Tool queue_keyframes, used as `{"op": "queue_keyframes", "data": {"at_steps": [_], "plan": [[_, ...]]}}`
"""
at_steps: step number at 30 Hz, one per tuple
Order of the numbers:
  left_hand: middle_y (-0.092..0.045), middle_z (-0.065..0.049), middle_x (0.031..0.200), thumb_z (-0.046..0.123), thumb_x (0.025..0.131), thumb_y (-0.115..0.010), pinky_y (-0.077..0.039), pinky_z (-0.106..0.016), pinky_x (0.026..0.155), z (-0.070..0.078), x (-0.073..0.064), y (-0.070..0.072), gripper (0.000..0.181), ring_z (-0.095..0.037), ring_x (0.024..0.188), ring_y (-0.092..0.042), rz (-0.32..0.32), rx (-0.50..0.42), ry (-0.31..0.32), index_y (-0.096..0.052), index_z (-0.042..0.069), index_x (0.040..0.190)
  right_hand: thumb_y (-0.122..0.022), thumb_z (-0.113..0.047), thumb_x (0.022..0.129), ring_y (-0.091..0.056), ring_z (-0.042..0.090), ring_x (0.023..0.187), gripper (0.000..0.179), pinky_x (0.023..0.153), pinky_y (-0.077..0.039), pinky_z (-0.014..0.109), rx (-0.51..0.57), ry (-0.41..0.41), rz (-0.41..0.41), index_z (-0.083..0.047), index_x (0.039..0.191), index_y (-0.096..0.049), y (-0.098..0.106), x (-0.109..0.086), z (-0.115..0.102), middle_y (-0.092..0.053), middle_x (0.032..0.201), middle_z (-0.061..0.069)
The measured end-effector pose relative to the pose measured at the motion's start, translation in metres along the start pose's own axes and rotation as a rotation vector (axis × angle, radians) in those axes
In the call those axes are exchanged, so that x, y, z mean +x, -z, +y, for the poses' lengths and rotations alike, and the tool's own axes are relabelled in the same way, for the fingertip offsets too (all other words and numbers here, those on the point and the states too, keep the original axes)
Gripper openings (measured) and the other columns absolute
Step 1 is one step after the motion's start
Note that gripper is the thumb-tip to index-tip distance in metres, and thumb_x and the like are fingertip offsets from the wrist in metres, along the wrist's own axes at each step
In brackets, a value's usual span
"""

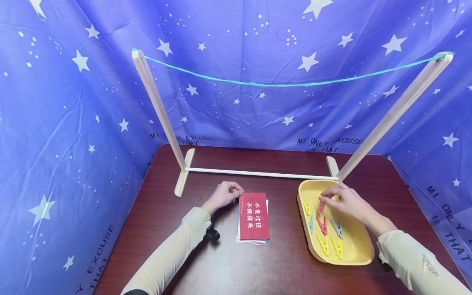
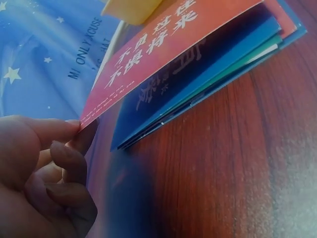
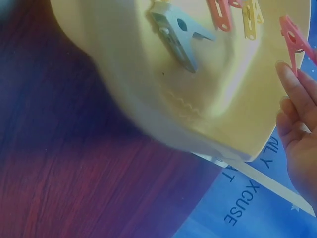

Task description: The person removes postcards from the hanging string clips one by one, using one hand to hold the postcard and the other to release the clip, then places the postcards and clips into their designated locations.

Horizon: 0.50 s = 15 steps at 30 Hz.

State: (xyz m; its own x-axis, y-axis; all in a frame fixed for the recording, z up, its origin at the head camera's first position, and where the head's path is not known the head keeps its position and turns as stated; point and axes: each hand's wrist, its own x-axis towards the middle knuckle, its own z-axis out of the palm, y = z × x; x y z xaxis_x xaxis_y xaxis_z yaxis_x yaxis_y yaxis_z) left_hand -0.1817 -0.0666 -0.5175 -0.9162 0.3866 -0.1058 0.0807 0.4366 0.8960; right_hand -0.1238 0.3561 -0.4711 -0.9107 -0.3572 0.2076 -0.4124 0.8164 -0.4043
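Observation:
My left hand point(image 1: 223, 195) pinches the near-left corner of a red card point(image 1: 253, 221) with white characters. In the left wrist view that corner is raised off a stack of blue and other cards point(image 2: 208, 64) on the table. Over the yellow basket point(image 1: 363, 250), my right hand point(image 1: 350, 203) holds a red clothespin point(image 3: 292, 37) between thumb and fingers. Below it in the basket lie several more clothespins: a red one point(image 1: 322, 225), a grey one point(image 1: 337, 229), a light blue one point(image 1: 311, 224) and yellow ones point(image 1: 336, 248).
Behind the cards stands a wooden frame with a left post point(image 1: 158, 106), a right post point(image 1: 394, 116) and a white bottom bar point(image 1: 258, 173). A turquoise string point(image 1: 273, 85) sags between the post tops. Starry blue cloth point(image 1: 236, 119) surrounds the dark red table point(image 1: 287, 266).

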Motion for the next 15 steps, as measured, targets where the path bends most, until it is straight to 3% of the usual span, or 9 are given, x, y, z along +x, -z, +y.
{"op": "queue_keyframes", "data": {"at_steps": [7,15], "plan": [[-0.072,-0.014,0.076,0.005,0.097,-0.069,-0.046,-0.021,0.050,-0.0031,0.0001,-0.0020,0.006,-0.008,0.048,-0.053,0.009,0.021,-0.031,-0.074,0.000,0.096,-0.082,-0.012,0.087,-0.056,0.012,0.087,0.008,0.070,-0.046,0.029,0.007,0.033,-0.002,-0.013,0.096,-0.081,-0.0037,-0.0015,-0.0005,-0.073,0.088,-0.010],[-0.071,-0.008,0.073,0.007,0.098,-0.070,-0.046,-0.021,0.051,-0.0022,-0.0013,-0.0029,0.006,-0.006,0.047,-0.052,0.041,0.098,-0.053,-0.074,0.004,0.094,-0.079,-0.018,0.092,-0.061,0.022,0.091,0.010,0.079,-0.049,0.041,-0.021,-0.029,-0.088,-0.010,0.097,-0.080,0.0018,0.0051,-0.0078,-0.076,0.090,-0.005]]}}
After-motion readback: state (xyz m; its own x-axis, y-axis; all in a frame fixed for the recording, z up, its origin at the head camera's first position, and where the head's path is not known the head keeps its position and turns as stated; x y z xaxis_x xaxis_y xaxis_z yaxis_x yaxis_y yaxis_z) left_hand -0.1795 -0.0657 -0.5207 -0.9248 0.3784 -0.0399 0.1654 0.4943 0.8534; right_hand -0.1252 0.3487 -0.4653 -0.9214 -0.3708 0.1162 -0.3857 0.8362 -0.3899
